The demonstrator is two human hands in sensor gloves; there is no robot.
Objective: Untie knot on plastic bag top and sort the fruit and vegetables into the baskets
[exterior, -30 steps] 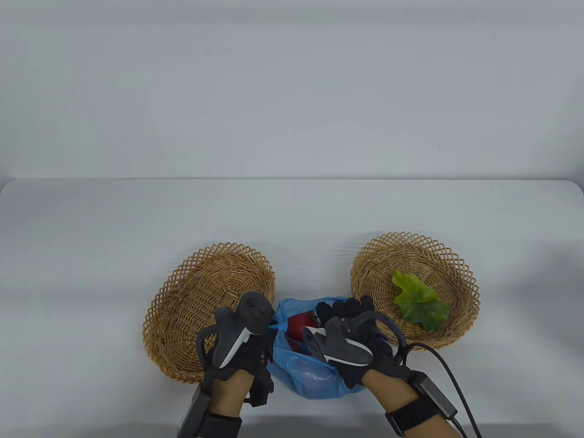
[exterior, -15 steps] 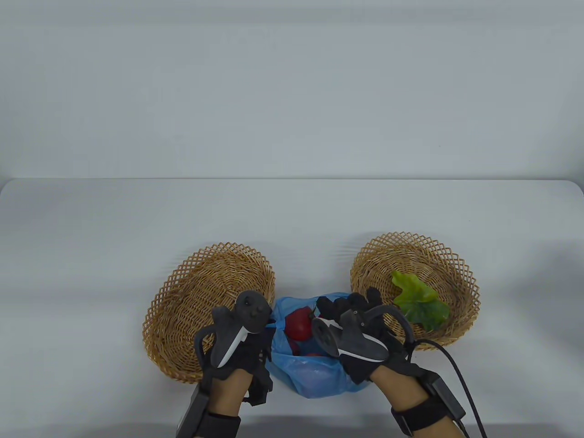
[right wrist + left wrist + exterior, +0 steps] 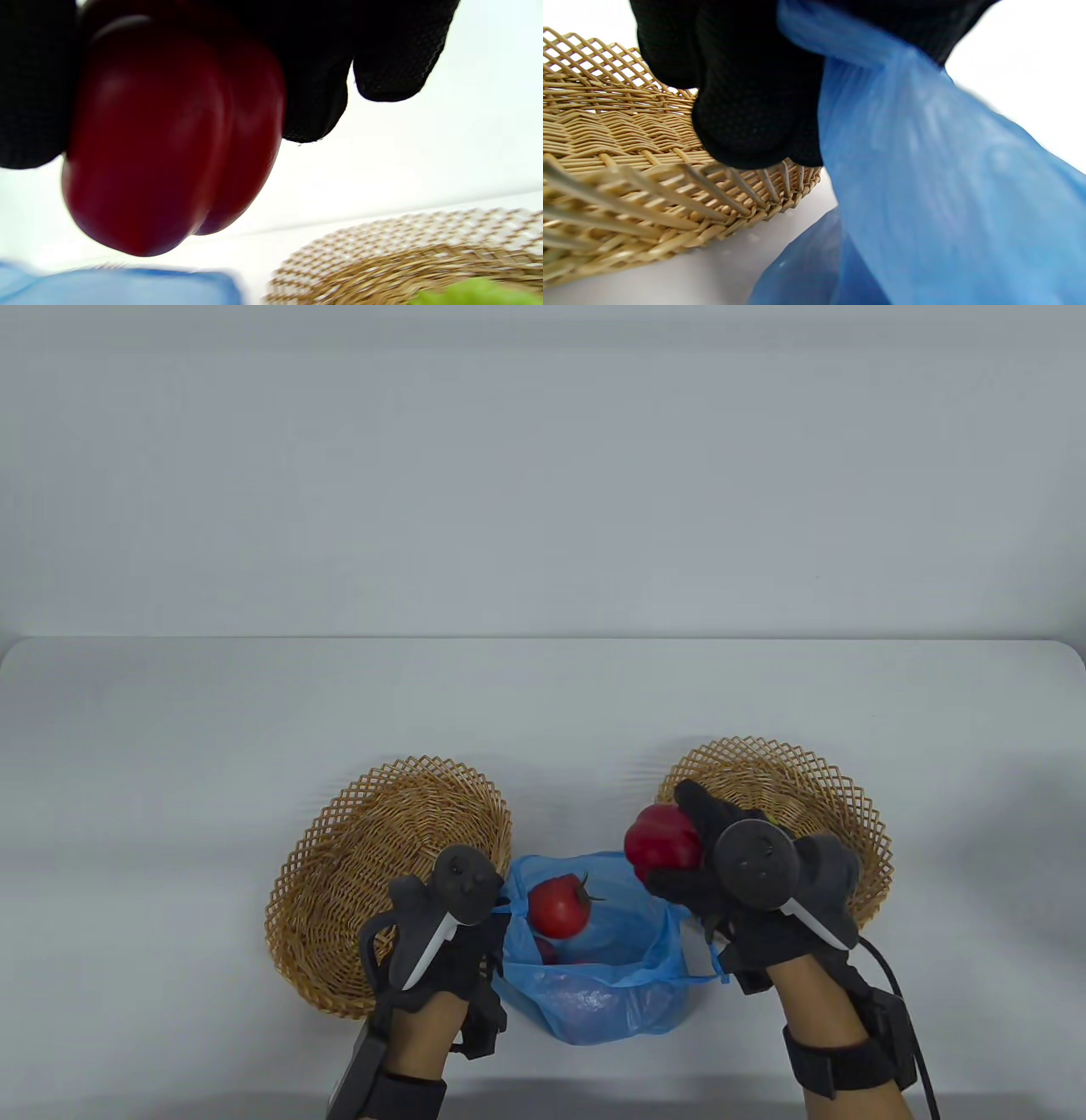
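No writing readable; right hand (image 3: 721,882) grips red pepper (image 3: 662,838), left hand (image 3: 458,933) probably pinches bag (image 3: 594,984).

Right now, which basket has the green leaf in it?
The basket on the right, behind the right hand holding the red pepper. The leaf shows in the right wrist view. The left basket shows no leaf.

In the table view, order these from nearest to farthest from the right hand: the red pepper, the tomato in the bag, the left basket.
1. The red pepper: gripped in the right hand itself, beside the right basket.
2. The tomato: to the hand's left, inside the open blue bag.
3. The left basket: farthest, beyond the bag, by the left hand.
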